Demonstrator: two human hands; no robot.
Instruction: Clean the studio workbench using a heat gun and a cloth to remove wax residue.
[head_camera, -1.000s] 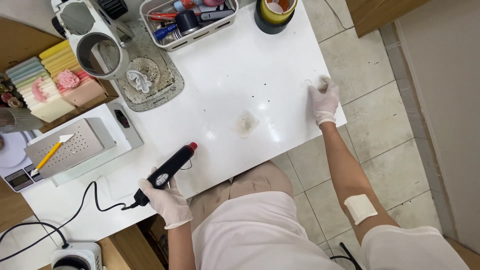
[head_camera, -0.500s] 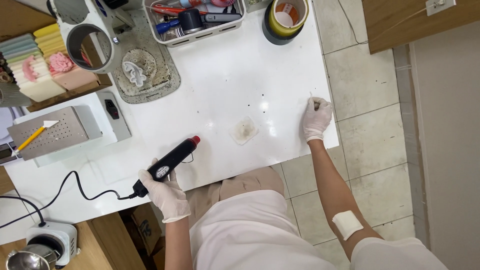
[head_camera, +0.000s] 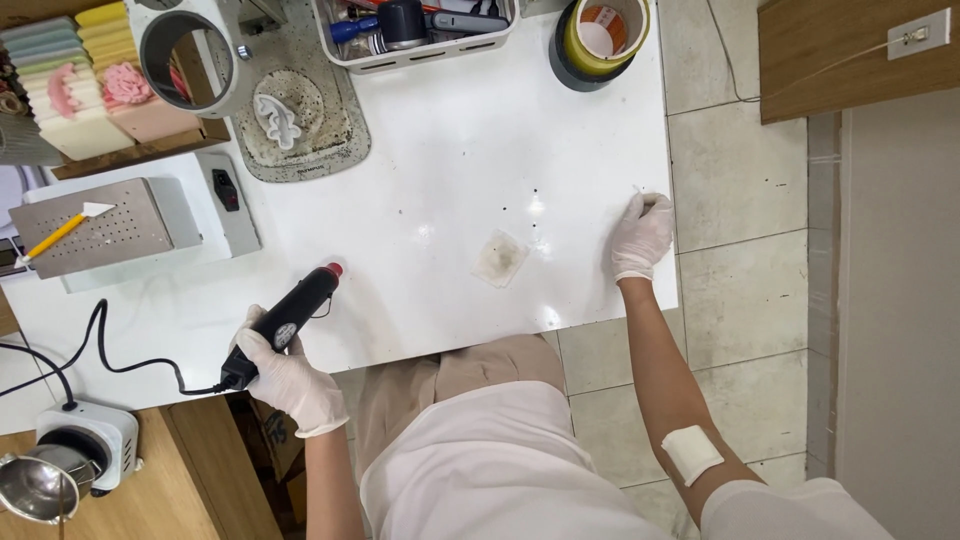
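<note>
While the left hand (head_camera: 285, 380) wraps its gloved fingers around the black heat tool (head_camera: 285, 313) at the near edge of the white desk (head_camera: 450, 150), the red nozzle points toward the middle of the top, and I judge the main risk to be heat: its hot tip lies close to the glossy surface and could scorch it. The black cord (head_camera: 120, 355) trails off the left edge toward a small white appliance (head_camera: 88, 445), so a snag could jerk the tool. The right hand (head_camera: 640, 235) rests near the far right edge, fingers curled; whether they pinch anything I cannot tell. Between the hands lies a small translucent square patch (head_camera: 500, 258), thin and flat, light enough to slide. Farther back sit a perforated metal box (head_camera: 95, 225) and rolls of tape (head_camera: 600, 40).
</note>
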